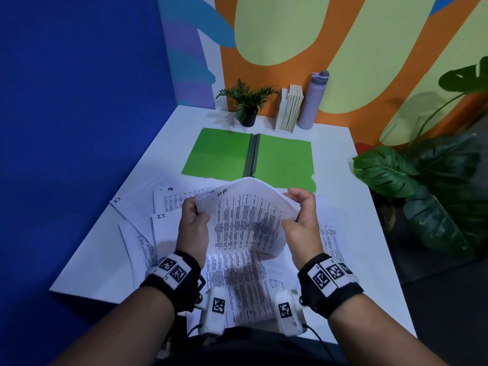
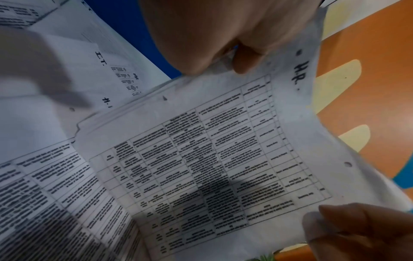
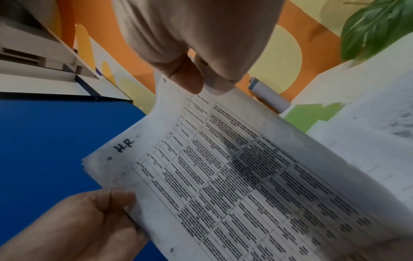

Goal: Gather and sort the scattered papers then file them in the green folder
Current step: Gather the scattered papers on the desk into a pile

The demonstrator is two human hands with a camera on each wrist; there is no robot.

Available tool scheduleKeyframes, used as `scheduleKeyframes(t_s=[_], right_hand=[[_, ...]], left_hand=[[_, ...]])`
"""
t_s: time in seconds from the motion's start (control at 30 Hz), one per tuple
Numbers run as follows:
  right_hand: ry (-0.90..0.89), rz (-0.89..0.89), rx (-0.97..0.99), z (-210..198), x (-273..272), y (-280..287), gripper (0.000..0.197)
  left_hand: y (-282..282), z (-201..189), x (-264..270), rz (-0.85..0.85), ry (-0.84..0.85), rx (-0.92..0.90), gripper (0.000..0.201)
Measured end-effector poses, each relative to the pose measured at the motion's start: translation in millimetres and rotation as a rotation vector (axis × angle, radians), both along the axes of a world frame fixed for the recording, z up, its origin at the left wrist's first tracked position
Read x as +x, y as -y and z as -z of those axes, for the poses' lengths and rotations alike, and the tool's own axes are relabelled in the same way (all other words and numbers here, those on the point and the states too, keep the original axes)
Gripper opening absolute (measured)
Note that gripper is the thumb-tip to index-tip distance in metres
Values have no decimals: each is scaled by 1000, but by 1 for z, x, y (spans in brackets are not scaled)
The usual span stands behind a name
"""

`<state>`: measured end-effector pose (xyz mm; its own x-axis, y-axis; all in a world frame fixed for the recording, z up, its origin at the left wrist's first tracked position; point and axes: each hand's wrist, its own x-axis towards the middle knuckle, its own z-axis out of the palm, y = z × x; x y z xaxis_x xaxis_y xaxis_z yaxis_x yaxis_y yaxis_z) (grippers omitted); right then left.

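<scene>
Both hands hold a bowed stack of printed sheets (image 1: 245, 220) marked "H.R." above the table. My left hand (image 1: 194, 220) pinches the stack's left edge; in the left wrist view its thumb presses the sheet (image 2: 223, 150) near the "H.R." mark. My right hand (image 1: 301, 217) pinches the right edge, its thumb on top of the stack (image 3: 223, 176) in the right wrist view. The green folder (image 1: 285, 159) lies open and flat just beyond the stack. More papers (image 1: 169, 202) marked "I.T." and "HR" lie scattered on the table to the left and underneath.
A white table (image 1: 356, 207) stands against a blue wall on the left. At its far edge are a small potted plant (image 1: 247, 104), upright books (image 1: 289, 109) and a lilac bottle (image 1: 313, 101). Large leafy plants (image 1: 427, 186) stand beside the right edge.
</scene>
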<state>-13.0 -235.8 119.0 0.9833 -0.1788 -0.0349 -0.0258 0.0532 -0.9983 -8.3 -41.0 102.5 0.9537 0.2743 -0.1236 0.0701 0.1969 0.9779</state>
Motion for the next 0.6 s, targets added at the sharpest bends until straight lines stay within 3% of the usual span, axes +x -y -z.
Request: scheduleKeyframes(t_s=[0.17, 0.33, 0.5, 0.6], right_hand=[[-154, 4, 13, 7, 1, -5, 62], [-190, 39, -11, 15, 4, -8, 41], [-254, 27, 74, 13, 4, -6, 30], [-317, -36, -24, 26, 2, -5, 29]], left_hand=[[0, 12, -3, 10, -91, 45, 33], [-2, 25, -2, 0, -151, 87, 53], [-2, 28, -1, 34, -159, 129, 43], [-7, 46, -3, 154, -250, 246, 41]])
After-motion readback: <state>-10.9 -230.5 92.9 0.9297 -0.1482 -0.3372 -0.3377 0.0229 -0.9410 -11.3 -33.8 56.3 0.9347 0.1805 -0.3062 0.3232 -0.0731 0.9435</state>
